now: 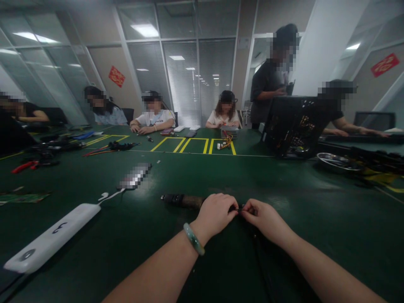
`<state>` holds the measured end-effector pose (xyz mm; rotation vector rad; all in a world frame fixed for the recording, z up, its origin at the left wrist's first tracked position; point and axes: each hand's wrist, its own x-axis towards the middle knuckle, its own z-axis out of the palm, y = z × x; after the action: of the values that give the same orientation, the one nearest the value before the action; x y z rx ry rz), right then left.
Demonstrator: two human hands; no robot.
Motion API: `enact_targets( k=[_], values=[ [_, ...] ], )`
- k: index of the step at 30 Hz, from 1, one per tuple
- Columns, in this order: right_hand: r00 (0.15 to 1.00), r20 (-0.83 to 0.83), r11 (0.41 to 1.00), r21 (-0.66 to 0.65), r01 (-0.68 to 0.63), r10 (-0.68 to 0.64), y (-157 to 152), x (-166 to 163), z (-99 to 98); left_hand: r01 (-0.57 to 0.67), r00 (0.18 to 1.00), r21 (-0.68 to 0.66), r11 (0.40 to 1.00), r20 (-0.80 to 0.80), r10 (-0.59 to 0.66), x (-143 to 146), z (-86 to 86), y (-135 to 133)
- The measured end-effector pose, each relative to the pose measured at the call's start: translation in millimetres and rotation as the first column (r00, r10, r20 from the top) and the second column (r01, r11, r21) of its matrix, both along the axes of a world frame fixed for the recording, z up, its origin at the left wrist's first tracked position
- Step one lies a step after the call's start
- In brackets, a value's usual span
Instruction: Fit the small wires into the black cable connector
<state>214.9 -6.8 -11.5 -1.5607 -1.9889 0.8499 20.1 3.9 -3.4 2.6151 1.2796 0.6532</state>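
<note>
My left hand point(217, 213), with a pale green bangle on the wrist, is closed in a pinch on a small dark part point(240, 208) on the green table point(195, 176). My right hand point(264, 218) pinches the same part from the other side, fingertips nearly touching the left ones. The part is too small and dark to name. A dark cylindrical tool point(182, 200) lies on the table just left of my left hand. A thin dark cable point(257, 252) runs toward me beneath my right hand.
A white power bank point(52, 237) with a white cable lies at the near left. A black open computer case point(292, 126) and a metal bowl point(339, 162) stand at the right. Several people sit or stand along the far edge among tools and cables.
</note>
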Motion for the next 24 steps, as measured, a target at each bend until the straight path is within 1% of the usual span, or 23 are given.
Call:
enact_targets(
  k=[4,10,16,20,24],
  values=[
    [1.0,-0.008,1.0,0.0,-0.001,0.001,1.4,0.3,-3.3,-0.03,1.0,-0.008,1.0,0.0,0.03,0.6,-1.7,-0.3],
    [1.0,-0.012,1.0,0.01,-0.002,0.002,1.6,0.2,-3.6,-0.01,1.0,-0.009,1.0,-0.003,0.01,1.0,-3.1,0.2],
    [1.0,-0.004,0.999,0.022,-0.025,0.025,1.7,1.6,-1.6,0.015,1.0,-0.013,1.0,-0.005,-0.015,0.8,0.5,-0.8],
    [0.999,-0.022,0.999,0.009,-0.046,0.046,2.9,2.6,-3.1,0.03,1.0,-0.001,1.0,0.001,-0.03,0.4,3.3,-1.8],
    [0.999,-0.031,0.999,0.023,-0.041,0.041,3.4,2.6,-4.9,0.027,1.0,-0.003,1.0,-0.013,-0.027,0.9,4.4,-2.8]
  ],
)
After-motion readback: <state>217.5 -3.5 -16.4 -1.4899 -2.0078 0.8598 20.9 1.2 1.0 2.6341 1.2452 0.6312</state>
